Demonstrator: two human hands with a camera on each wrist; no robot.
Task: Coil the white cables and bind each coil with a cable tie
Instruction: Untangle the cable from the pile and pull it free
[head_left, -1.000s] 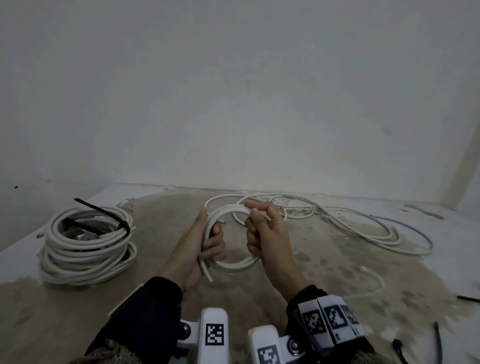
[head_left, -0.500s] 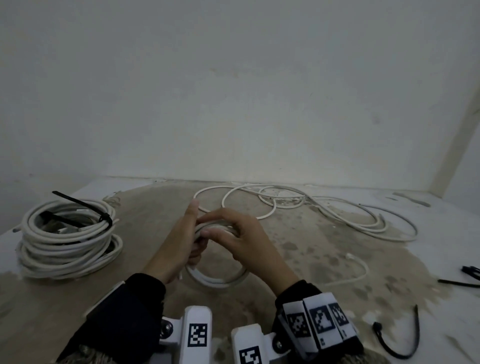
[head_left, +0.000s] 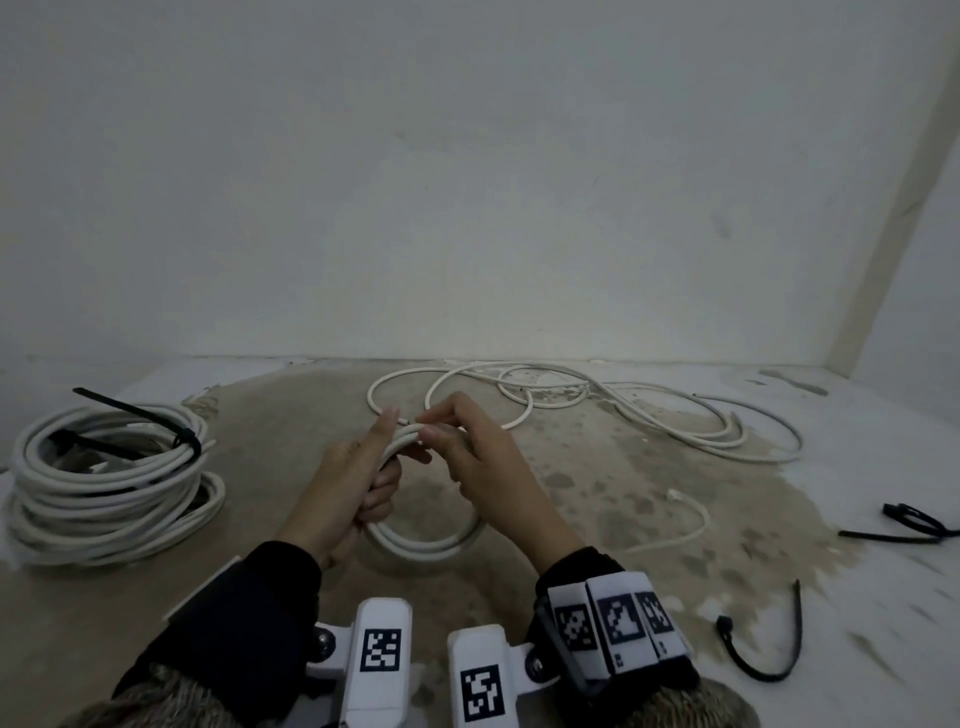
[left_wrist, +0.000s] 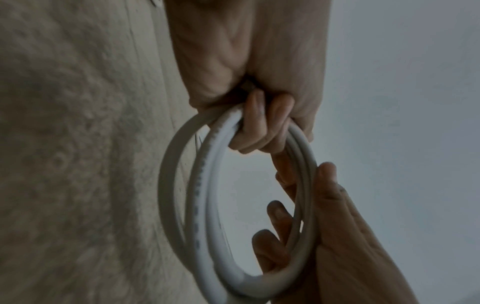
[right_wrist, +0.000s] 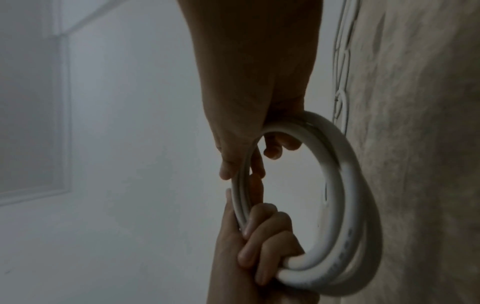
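A small coil of white cable (head_left: 426, 541) hangs between my two hands above the floor. My left hand (head_left: 371, 470) grips its left side, fingers curled round the turns and thumb laid straight along the top. My right hand (head_left: 451, 435) pinches the top of the coil beside that thumb. In the left wrist view my left hand (left_wrist: 259, 131) wraps the coil (left_wrist: 201, 185) and my right hand (left_wrist: 327, 222) holds its far side. From the right wrist, my right hand (right_wrist: 241, 156) pinches the coil (right_wrist: 342, 205) while my left hand (right_wrist: 257, 244) clasps it below.
A big bound coil (head_left: 104, 488) with a black cable tie (head_left: 145, 418) lies at the left. Loose white cable (head_left: 597, 395) sprawls along the wall, and a short piece (head_left: 693, 519) lies to the right. Black cable ties (head_left: 763, 654) (head_left: 914, 522) lie on the floor at right.
My right hand has swung across and down onto the top of the small coil, next to my left thumb. The coil has sunk lower and tilted flatter.
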